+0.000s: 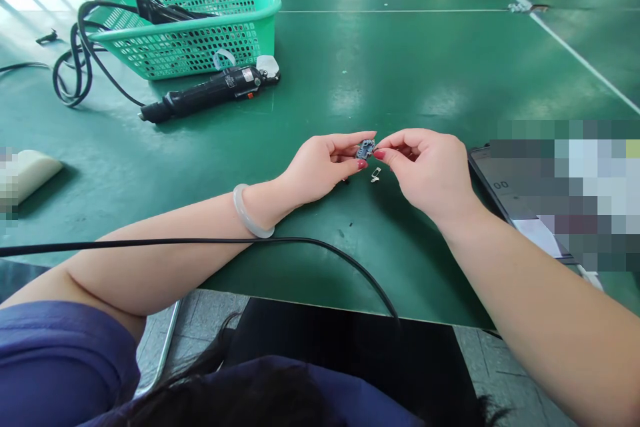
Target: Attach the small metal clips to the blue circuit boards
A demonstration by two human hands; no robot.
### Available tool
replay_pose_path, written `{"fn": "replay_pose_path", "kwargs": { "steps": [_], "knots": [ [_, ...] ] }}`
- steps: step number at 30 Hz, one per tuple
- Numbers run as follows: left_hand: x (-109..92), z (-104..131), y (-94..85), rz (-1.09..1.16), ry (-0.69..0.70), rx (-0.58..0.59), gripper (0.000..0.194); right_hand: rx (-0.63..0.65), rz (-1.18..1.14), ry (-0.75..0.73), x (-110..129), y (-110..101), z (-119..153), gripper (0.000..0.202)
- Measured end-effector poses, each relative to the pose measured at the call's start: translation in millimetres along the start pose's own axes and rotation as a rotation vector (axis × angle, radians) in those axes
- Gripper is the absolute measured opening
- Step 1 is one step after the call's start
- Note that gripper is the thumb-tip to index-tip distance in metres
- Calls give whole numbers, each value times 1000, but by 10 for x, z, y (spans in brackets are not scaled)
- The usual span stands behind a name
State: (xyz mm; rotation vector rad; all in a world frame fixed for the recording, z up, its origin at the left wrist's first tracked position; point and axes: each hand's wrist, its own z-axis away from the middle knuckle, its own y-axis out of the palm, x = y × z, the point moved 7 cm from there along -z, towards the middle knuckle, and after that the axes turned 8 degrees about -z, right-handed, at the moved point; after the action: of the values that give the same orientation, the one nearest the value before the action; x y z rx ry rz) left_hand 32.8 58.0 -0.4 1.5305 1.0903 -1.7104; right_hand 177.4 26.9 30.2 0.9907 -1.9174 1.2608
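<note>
"Above the green tabletop (310, 100), what are we gripping?"

"We're pinching the small dark part (366, 149) between left-hand (320, 170) fingers, nearly closed; our right hand (425, 170) is closing its fingertips at its edge."

Screen (505, 180) pt. blurred, pale obj. (37, 173) cut off

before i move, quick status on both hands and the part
Left hand gripping small grey part; right hand fingertips at its edge; metal piece just below.
</note>
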Motion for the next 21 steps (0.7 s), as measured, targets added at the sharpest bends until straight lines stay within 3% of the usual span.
{"fn": "replay_pose_path", "kwargs": {
  "steps": [11,21],
  "knots": [
    [-26,-6,-4,-53,57,3,39,8,-35,28,-18,32,5,7],
    [-57,15,6,-59,16,18,28,30,3,28,-9,37,13,5]
  ]
}}
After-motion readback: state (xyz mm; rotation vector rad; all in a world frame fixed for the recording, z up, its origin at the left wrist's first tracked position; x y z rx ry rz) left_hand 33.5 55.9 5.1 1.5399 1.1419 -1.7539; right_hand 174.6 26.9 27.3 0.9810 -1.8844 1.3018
